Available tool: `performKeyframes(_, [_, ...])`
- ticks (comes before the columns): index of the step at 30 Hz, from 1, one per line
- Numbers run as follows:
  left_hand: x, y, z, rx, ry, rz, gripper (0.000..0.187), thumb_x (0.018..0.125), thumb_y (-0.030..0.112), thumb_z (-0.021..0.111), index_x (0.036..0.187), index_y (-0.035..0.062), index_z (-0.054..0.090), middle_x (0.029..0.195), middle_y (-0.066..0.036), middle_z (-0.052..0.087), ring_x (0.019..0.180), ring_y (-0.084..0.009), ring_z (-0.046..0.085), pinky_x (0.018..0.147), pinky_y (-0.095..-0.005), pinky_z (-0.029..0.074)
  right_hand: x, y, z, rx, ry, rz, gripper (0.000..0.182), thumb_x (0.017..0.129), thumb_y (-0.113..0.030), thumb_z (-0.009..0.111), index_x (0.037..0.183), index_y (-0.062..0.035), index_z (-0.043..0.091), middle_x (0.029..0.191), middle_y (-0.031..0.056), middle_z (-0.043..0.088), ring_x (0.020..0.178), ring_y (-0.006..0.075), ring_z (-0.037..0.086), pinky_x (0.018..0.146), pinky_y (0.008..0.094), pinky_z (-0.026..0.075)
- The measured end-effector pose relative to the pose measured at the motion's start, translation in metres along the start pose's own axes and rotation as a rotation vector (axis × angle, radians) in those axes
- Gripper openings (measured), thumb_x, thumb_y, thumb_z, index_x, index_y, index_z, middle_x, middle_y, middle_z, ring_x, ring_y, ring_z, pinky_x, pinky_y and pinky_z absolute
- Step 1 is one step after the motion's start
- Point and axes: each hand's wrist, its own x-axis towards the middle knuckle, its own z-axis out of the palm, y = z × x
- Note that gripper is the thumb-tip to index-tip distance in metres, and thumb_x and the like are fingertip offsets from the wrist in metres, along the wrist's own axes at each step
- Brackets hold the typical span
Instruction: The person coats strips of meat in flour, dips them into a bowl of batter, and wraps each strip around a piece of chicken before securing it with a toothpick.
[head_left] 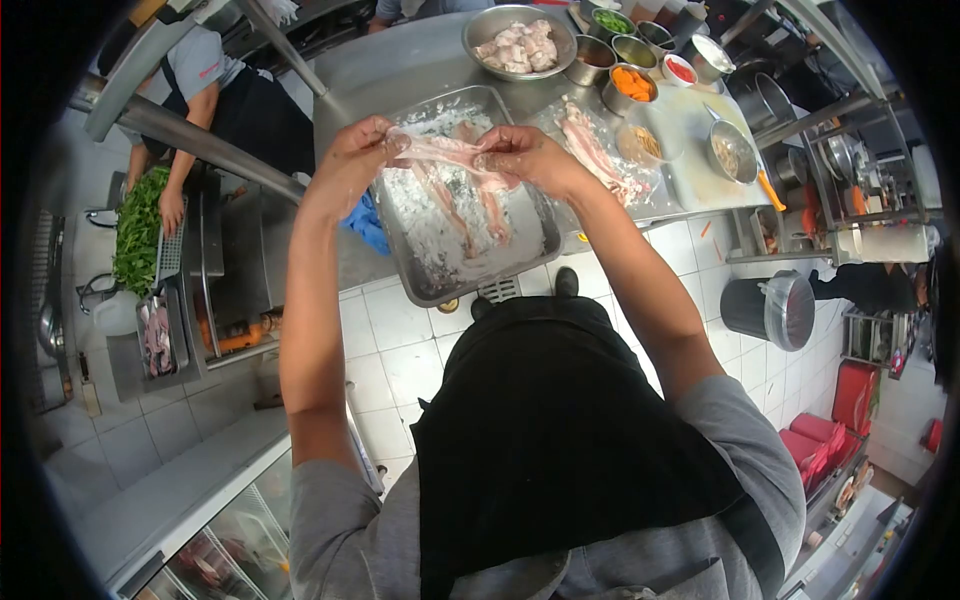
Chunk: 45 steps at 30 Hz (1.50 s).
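Note:
My left hand (362, 155) and my right hand (520, 158) each pinch an end of a pale pink strip of raw meat (440, 150), stretched between them. Below it is a rectangular metal tray (425, 290) with white powder spread over its bottom. More thin strips (492, 212) hang or lie over the powder; which of the two is hard to tell. To the right of the tray, further strips of meat (590, 148) rest on a plastic sheet on the steel table.
A steel bowl of pale meat pieces (520, 45), a container of orange pieces (632, 84), a cutting board (690, 115) and an orange-handled pan (733, 150) stand beyond. At left, a co-worker (205, 75) handles green leaves (140, 230). A bin (785, 310) stands right.

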Motion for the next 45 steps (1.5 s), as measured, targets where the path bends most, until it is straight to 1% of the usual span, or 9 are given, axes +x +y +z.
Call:
performKeyframes(8, [0.013, 0.023, -0.001, 0.052, 0.042, -0.027, 0.013, 0.093, 0.012, 0.068, 0.098, 0.0013, 0.063, 0.089, -0.003, 0.065, 0.079, -0.0097, 0.059, 0.072, -0.0234, 0.047, -0.018, 0.013, -0.008, -0.013, 0.008, 0.191, 0.019, 0.09, -0.011, 0.071, 0.108, -0.0035, 0.069, 0.095, -0.0006, 0.067, 0.083, 0.007, 0.059, 0.072, 0.0217, 0.047])
performKeyframes(10, [0.019, 0.03, -0.003, 0.16, -0.13, 0.021, 0.009, 0.094, 0.008, 0.065, 0.102, 0.0034, 0.062, 0.092, -0.002, 0.063, 0.083, -0.0115, 0.061, 0.075, -0.0275, 0.05, -0.022, 0.019, -0.007, -0.025, 0.025, 0.173, 0.017, 0.091, -0.012, 0.069, 0.106, -0.0054, 0.068, 0.092, -0.0031, 0.065, 0.08, 0.0053, 0.056, 0.069, 0.0211, 0.045])
performKeyframes(16, [0.02, 0.048, 0.011, 0.393, -0.195, 0.026, 0.01, 0.093, 0.012, 0.066, 0.095, 0.0028, 0.063, 0.081, 0.002, 0.059, 0.073, -0.0062, 0.052, 0.065, -0.0228, 0.041, -0.034, 0.049, 0.008, 0.029, 0.092, 0.103, 0.011, 0.092, -0.012, 0.067, 0.102, -0.0092, 0.067, 0.089, -0.0065, 0.062, 0.079, 0.0031, 0.053, 0.067, 0.0204, 0.042])
performKeyframes(25, [0.068, -0.06, -0.039, 0.507, -0.245, -0.301, 0.009, 0.089, 0.011, 0.067, 0.091, 0.0028, 0.066, 0.075, 0.003, 0.058, 0.064, -0.0058, 0.051, 0.055, -0.0233, 0.04, -0.042, 0.111, 0.049, 0.083, 0.29, 0.24, 0.014, 0.087, -0.008, 0.072, 0.1, -0.0024, 0.068, 0.082, 0.001, 0.065, 0.072, 0.0078, 0.058, 0.062, 0.0245, 0.047])
performKeyframes(28, [0.089, -0.099, -0.056, 0.577, -0.248, -0.304, 0.008, 0.088, 0.009, 0.065, 0.091, 0.0017, 0.066, 0.074, 0.003, 0.059, 0.062, -0.0061, 0.05, 0.052, -0.0244, 0.04, -0.036, 0.118, 0.058, 0.034, 0.372, 0.258, 0.016, 0.086, -0.008, 0.073, 0.099, -0.0003, 0.069, 0.081, 0.0031, 0.066, 0.071, 0.0091, 0.059, 0.062, 0.0246, 0.047])
performKeyframes(33, [0.11, -0.117, -0.056, 0.681, -0.338, -0.311, 0.008, 0.086, 0.005, 0.063, 0.092, 0.0012, 0.067, 0.074, 0.002, 0.06, 0.062, -0.0061, 0.051, 0.054, -0.0249, 0.041, -0.03, 0.124, 0.066, -0.105, 0.458, 0.27, 0.021, 0.082, -0.012, 0.077, 0.096, 0.0019, 0.07, 0.08, 0.0082, 0.069, 0.069, 0.013, 0.063, 0.063, 0.0272, 0.051])
performKeyframes(35, [0.117, -0.122, -0.056, 0.688, -0.372, -0.304, 0.01, 0.085, 0.003, 0.063, 0.093, 0.0011, 0.068, 0.074, 0.001, 0.061, 0.063, -0.006, 0.052, 0.055, -0.0249, 0.042, -0.026, 0.129, 0.066, -0.38, 0.474, 0.263, 0.025, 0.078, -0.018, 0.08, 0.091, 0.0019, 0.072, 0.079, 0.0131, 0.071, 0.07, 0.0182, 0.067, 0.066, 0.0315, 0.054])
performKeyframes(37, [0.124, -0.134, -0.058, 0.78, -0.368, -0.286, 0.013, 0.083, 0.003, 0.062, 0.093, -0.0006, 0.07, 0.078, -0.006, 0.067, 0.069, -0.0152, 0.06, 0.062, -0.0318, 0.049, -0.024, 0.133, 0.067, -0.347, 0.479, 0.308, 0.027, 0.076, -0.02, 0.081, 0.089, 0.0014, 0.072, 0.08, 0.0145, 0.071, 0.072, 0.0208, 0.069, 0.068, 0.033, 0.054])
performKeyframes(45, [0.13, -0.164, -0.075, 0.954, -0.375, -0.232, 0.012, 0.076, 0.002, 0.063, 0.087, 0.0022, 0.07, 0.085, -0.015, 0.071, 0.08, -0.0233, 0.067, 0.073, -0.0371, 0.05, -0.019, 0.14, 0.07, -0.464, 0.452, 0.328, 0.029, 0.075, -0.023, 0.081, 0.091, -0.0001, 0.073, 0.083, 0.017, 0.072, 0.077, 0.0277, 0.071, 0.072, 0.037, 0.055])
